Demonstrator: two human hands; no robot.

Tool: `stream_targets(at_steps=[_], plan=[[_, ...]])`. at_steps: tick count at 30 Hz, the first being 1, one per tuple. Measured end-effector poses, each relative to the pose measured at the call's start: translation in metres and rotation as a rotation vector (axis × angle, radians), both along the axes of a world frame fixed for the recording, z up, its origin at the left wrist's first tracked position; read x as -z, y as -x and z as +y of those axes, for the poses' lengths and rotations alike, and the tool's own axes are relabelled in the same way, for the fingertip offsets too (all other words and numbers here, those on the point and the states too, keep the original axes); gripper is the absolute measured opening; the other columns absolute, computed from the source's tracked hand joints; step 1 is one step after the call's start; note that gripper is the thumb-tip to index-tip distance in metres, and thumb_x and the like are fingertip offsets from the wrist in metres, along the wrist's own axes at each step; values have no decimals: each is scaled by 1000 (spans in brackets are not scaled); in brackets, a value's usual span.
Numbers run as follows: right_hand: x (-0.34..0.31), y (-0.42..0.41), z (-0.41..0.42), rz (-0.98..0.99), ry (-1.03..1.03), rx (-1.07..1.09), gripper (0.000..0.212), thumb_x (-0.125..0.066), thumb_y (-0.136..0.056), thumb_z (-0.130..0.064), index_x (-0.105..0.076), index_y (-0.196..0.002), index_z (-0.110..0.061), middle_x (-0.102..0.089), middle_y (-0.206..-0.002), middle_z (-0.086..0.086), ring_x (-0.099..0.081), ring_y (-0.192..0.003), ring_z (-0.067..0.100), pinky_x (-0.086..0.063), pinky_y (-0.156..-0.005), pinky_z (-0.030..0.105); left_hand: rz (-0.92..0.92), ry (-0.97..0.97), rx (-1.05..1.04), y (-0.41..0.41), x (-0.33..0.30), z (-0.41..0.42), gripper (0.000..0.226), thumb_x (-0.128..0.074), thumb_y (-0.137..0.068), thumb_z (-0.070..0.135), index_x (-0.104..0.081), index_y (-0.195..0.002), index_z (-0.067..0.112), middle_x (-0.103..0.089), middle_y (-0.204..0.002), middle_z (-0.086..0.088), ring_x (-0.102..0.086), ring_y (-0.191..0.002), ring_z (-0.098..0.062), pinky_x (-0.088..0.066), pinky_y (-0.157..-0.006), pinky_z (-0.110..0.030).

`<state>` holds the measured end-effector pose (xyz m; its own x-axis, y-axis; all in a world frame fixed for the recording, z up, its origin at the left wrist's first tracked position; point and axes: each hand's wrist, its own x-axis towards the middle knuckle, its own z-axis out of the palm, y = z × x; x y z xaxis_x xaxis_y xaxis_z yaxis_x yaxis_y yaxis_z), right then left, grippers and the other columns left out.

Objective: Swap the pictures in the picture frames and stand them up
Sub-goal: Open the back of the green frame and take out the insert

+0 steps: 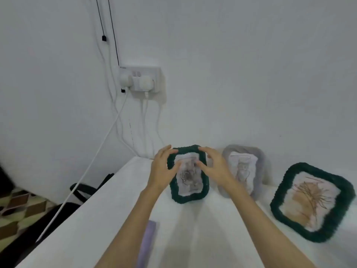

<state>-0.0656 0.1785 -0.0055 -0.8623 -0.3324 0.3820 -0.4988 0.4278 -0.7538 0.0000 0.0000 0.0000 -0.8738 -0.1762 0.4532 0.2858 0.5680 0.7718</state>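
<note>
Three woolly picture frames stand leaning against the wall on the white table (108, 213). The left one is a dark green frame (202, 194) with a pale sketch inside. My left hand (161, 171) touches its upper left edge, thumb by the top and fingertips on the front. At the upper right edge, my right hand (213, 166) touches it with fingers spread and loosely bent. A grey frame (258, 157) with a drawing stands just to the right, partly hidden by my right forearm. A larger dark green frame (289, 215) with a brown scribble picture leans at the far right.
A double wall socket (142, 79) with white plugs and cables hangs above the table's far left corner; one white cable (92, 161) runs down to the left. A purple flat object (147, 242) lies on the table near me. A dark bag (85, 190) sits below the left table edge.
</note>
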Motion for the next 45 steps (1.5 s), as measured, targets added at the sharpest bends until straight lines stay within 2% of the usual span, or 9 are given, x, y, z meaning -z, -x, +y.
stream_targets(at_steps=[4,10,18,23,25,32,37,42,45], plan=[[18,0,1,-68,-10,77,46,-61,-86,-22,-47,-131,-25,-35,-145,10,-26,-138,20,-25,-114,39,-62,-20,-71,2,21,-2,31,-64,-84,17,-58,-114,22,-37,-142,0,-34,-131,-12,-23,-106,-22],[35,4,7,-153,60,17,61,-60,-80,4,-48,-131,-28,-50,-130,1,-45,-117,12,-44,-101,39,-125,-177,17,6,44,-3,45,-66,-81,2,-54,-113,31,-42,-125,4,-47,-119,-21,-42,-101,-34],[38,-9,18,-266,169,18,84,-48,-74,26,-45,-121,-43,-51,-124,5,-57,-84,12,-51,-60,15,-134,-297,104,-9,52,-8,64,-63,-71,-18,-54,-117,26,-54,-120,11,-55,-101,-14,-50,-80,-14],[43,-34,43,-289,210,-64,86,-56,-71,24,-46,-130,-37,-55,-113,12,-57,-90,40,-56,-74,48,-218,-339,261,-41,40,-7,67,-71,-71,-11,-54,-119,33,-52,-124,12,-61,-96,-16,-53,-80,-21],[44,-49,52,-306,219,-62,84,-57,-72,23,-44,-132,-34,-56,-108,5,-59,-90,33,-54,-76,41,-245,-379,313,-55,35,-2,67,-70,-71,-11,-55,-118,34,-52,-123,12,-64,-91,-16,-55,-78,-27],[22,-94,71,-173,182,128,54,-55,-92,-16,-34,-133,-43,-56,-104,4,-54,-80,4,-50,-71,12,-239,-356,444,-77,15,32,69,-71,-71,-9,-52,-119,36,-59,-111,8,-61,-81,-12,-54,-79,-26],[-16,-114,78,-122,172,171,48,-48,-79,-62,-44,-125,-50,-57,-81,1,-56,-75,23,-55,-74,40,-272,-320,535,-87,9,66,72,-73,-70,-7,-46,-124,32,-63,-106,6,-65,-87,-11,-57,-69,-28],[-31,-130,85,-131,169,237,21,-61,-85,-25,-55,-104,-29,-65,-85,5,-65,-72,25,-58,-60,35,-179,-471,471,-88,6,83,45,-71,-74,-1,-56,-114,16,-63,-107,-7,-65,-82,-17,-55,-69,-28],[-34,-137,91,-191,198,209,33,-53,-84,-3,-58,-103,-28,-66,-98,12,-64,-80,37,-58,-64,42,-66,-320,296,-74,8,88,34,-70,-78,8,-58,-107,22,-59,-112,1,-57,-92,-15,-50,-74,-23]])
